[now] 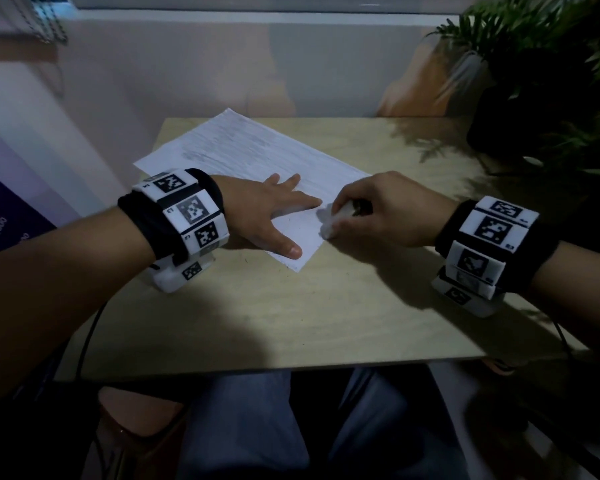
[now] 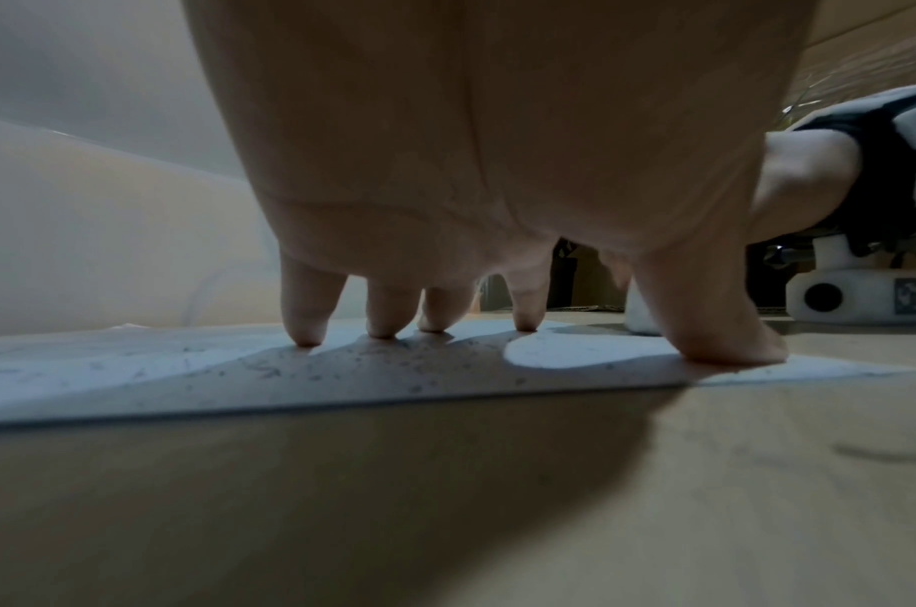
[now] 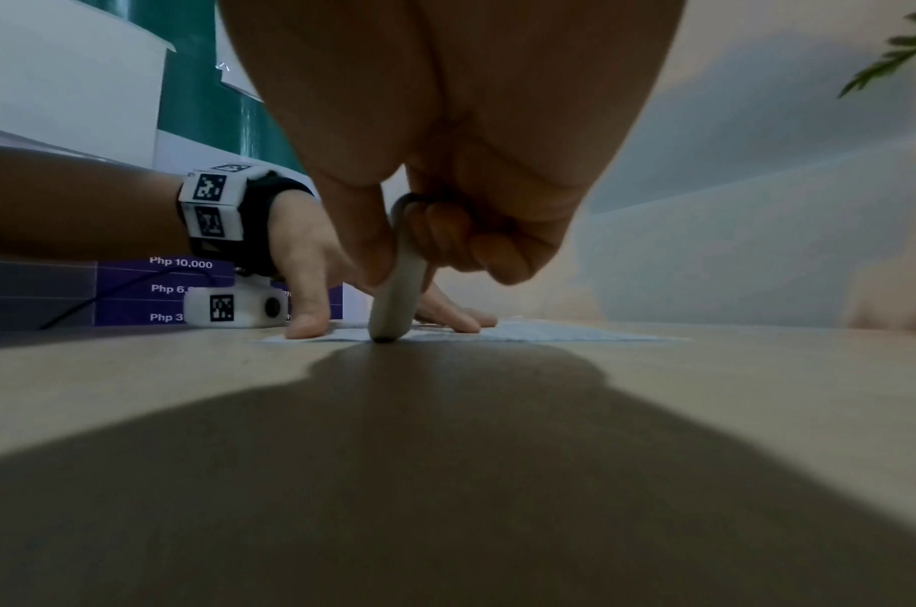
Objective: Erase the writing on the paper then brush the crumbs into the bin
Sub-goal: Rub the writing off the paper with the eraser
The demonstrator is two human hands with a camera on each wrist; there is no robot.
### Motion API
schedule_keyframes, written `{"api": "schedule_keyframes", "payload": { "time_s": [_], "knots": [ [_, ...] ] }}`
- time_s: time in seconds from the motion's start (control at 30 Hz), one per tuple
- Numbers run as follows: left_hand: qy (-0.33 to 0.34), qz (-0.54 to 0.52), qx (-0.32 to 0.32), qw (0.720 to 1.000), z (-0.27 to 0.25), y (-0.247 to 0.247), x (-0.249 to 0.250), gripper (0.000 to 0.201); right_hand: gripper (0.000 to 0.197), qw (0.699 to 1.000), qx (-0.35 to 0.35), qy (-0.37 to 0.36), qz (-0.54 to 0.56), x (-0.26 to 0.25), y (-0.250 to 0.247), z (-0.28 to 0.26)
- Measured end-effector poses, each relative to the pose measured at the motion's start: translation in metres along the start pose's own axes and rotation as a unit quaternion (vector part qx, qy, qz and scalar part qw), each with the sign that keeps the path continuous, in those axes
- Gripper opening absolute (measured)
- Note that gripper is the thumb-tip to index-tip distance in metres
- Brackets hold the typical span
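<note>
A white sheet of paper (image 1: 243, 157) lies at an angle on the light wooden table (image 1: 291, 306), with faint grey writing on its far half. My left hand (image 1: 274, 213) lies flat on the paper's near part, fingers spread and pressing it down (image 2: 445, 320). Dark eraser crumbs (image 2: 342, 365) dot the paper under that hand. My right hand (image 1: 371, 216) pinches a white eraser (image 1: 329, 223) and holds its tip on the paper's right edge. In the right wrist view the eraser (image 3: 396, 304) stands upright with a dark tip touching down. No bin is in view.
A potted plant (image 1: 541, 74) in a dark pot stands at the table's far right corner. A purple sign (image 3: 149, 287) with prices is at the left, beside the table. A wall runs behind the table. My knees show below the front edge.
</note>
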State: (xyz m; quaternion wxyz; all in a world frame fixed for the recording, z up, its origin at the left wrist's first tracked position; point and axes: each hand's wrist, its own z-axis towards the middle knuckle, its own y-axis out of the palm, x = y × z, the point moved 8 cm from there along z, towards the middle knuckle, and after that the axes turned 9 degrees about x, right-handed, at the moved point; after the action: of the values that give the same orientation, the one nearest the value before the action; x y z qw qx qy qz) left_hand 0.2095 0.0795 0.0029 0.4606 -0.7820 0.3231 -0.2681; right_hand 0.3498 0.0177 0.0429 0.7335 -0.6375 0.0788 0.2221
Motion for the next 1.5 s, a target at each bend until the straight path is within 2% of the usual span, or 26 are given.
{"api": "schedule_keyframes", "payload": {
  "time_s": [0.13, 0.23, 0.3, 0.4, 0.47, 0.53, 0.6, 0.67, 0.73, 0.8, 0.87, 0.93, 1.07, 1.13, 1.27, 1.4, 1.43, 1.5],
  "knots": [
    [-0.005, 0.001, -0.001, 1.0, 0.0, 0.0, 0.0, 0.099, 0.038, 0.995, 0.047, 0.034, -0.084, 0.016, -0.007, 0.006],
    [-0.005, -0.002, 0.001, 1.0, 0.0, 0.001, 0.0, 0.099, 0.034, 0.998, 0.0, -0.003, -0.059, 0.0, 0.004, -0.001],
    [-0.006, -0.004, 0.001, 1.0, 0.0, 0.001, -0.001, 0.099, 0.032, 0.999, -0.029, 0.005, -0.02, -0.003, 0.007, -0.004],
    [-0.007, -0.003, 0.0, 1.0, 0.0, 0.001, 0.0, 0.099, 0.034, 0.997, 0.031, 0.037, -0.066, 0.015, -0.004, 0.005],
    [-0.007, -0.002, 0.0, 1.0, 0.0, 0.001, 0.0, 0.098, 0.033, 0.993, 0.05, 0.032, -0.104, 0.017, -0.006, 0.006],
    [-0.007, 0.001, -0.001, 1.0, -0.001, 0.0, 0.0, 0.099, 0.034, 0.997, 0.017, 0.002, -0.077, 0.005, 0.002, 0.001],
    [-0.007, 0.001, -0.004, 1.0, -0.001, 0.0, 0.0, 0.099, 0.036, 0.999, -0.026, 0.003, -0.023, -0.003, 0.007, -0.005],
    [-0.007, 0.001, -0.005, 1.0, -0.001, 0.0, 0.0, 0.099, 0.037, 0.999, -0.006, 0.021, -0.029, 0.007, 0.003, 0.0],
    [-0.005, 0.002, -0.003, 1.0, 0.0, 0.001, 0.0, 0.099, 0.033, 0.995, 0.041, 0.047, -0.083, 0.022, -0.006, 0.006],
    [-0.004, 0.002, -0.002, 1.0, 0.001, 0.002, -0.001, 0.099, 0.029, 0.992, 0.052, 0.044, -0.105, 0.025, -0.007, 0.006],
    [-0.003, 0.003, -0.003, 1.0, 0.002, 0.002, -0.003, 0.1, 0.034, 0.997, 0.015, 0.001, -0.071, 0.01, 0.002, 0.0],
    [-0.002, 0.004, -0.005, 1.0, 0.003, 0.003, -0.003, 0.1, 0.04, 0.999, -0.019, -0.008, -0.025, 0.002, 0.006, -0.005],
    [-0.003, -0.002, -0.007, 1.0, 0.001, 0.002, -0.002, 0.1, 0.024, 0.996, 0.035, 0.033, -0.078, 0.026, -0.003, 0.003],
    [-0.002, -0.003, -0.008, 1.0, 0.001, 0.002, -0.001, 0.1, 0.019, 0.996, 0.039, 0.022, -0.082, 0.024, -0.001, 0.003],
    [-0.006, 0.003, -0.009, 1.0, 0.001, 0.002, -0.002, 0.1, 0.026, 0.998, -0.021, -0.04, -0.034, 0.003, 0.011, -0.006],
    [-0.006, 0.001, -0.009, 1.0, 0.001, 0.003, -0.001, 0.099, 0.026, 0.994, 0.025, 0.049, -0.091, 0.03, -0.002, 0.003],
    [-0.005, 0.002, -0.008, 1.0, 0.001, 0.002, -0.001, 0.099, 0.024, 0.993, 0.033, 0.053, -0.102, 0.031, -0.003, 0.003],
    [-0.005, 0.002, -0.008, 1.0, 0.001, 0.002, -0.002, 0.099, 0.019, 0.996, 0.022, 0.011, -0.088, 0.02, 0.002, 0.001]
  ]
}}
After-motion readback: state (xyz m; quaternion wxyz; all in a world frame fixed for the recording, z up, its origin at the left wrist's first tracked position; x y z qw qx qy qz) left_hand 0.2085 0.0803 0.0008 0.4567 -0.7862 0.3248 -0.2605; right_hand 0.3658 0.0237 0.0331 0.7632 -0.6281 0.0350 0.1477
